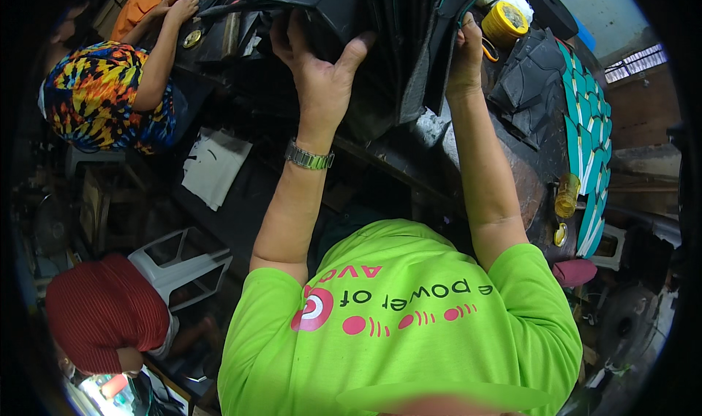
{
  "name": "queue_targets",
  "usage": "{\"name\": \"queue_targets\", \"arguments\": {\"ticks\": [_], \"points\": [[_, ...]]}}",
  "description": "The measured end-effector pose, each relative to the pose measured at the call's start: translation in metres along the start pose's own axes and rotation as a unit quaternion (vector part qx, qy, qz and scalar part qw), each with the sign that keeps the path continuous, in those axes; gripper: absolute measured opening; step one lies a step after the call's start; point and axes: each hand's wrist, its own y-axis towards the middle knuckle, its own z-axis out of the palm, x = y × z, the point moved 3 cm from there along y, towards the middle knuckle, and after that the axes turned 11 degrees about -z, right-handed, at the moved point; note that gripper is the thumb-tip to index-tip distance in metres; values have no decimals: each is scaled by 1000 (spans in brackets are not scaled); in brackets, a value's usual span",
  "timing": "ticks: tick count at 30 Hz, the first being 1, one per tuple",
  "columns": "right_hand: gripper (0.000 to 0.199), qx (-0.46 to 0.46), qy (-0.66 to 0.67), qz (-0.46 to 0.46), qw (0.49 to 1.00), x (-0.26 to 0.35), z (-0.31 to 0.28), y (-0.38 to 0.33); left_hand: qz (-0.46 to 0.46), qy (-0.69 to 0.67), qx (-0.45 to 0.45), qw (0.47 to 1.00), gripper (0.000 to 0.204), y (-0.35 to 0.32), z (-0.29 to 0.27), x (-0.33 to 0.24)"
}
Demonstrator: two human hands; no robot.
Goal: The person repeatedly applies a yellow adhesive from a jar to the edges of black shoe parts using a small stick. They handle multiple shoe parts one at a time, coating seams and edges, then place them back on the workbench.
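At upper left, a co-worker's hands (175,8) rested on the dark workbench (409,160). Near top centre the left hand (318,65) clasped the stack of black sheets (395,28), thumb spread. Right of it, the right hand (466,54) pinched the stack's edge beside a yellow tin (504,22).

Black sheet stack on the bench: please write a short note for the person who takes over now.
Left hand: fingers grip the black sheet stack at its left side, thumb on top.
Right hand: holds the stack's right edge.
The stack stands on the dark workbench; a yellow tin and a row of teal pieces lie to the right.
Done: stack held in both hands. Left: cannot tell from this view.
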Motion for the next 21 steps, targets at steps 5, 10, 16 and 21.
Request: {"name": "queue_targets", "arguments": {"ticks": [5, 10, 16, 21], "points": [[39, -39, 25, 15, 999, -2, -6, -7, -15, -127, 69, 989, 97, -9, 5, -17], [57, -76, 21, 8, 997, 0, -16, -8, 36, -106, 51, 992, 94, -23, 16, -38], [49, -45, 62, 18, 997, 2, -11, -15, 26, -98, 64, 993, 93, -22, 18, -22], [62, -37, 31, 31, 998, 0, -3, -18, -43, -150, 72, 985, 97, -25, 13, -11]]}}
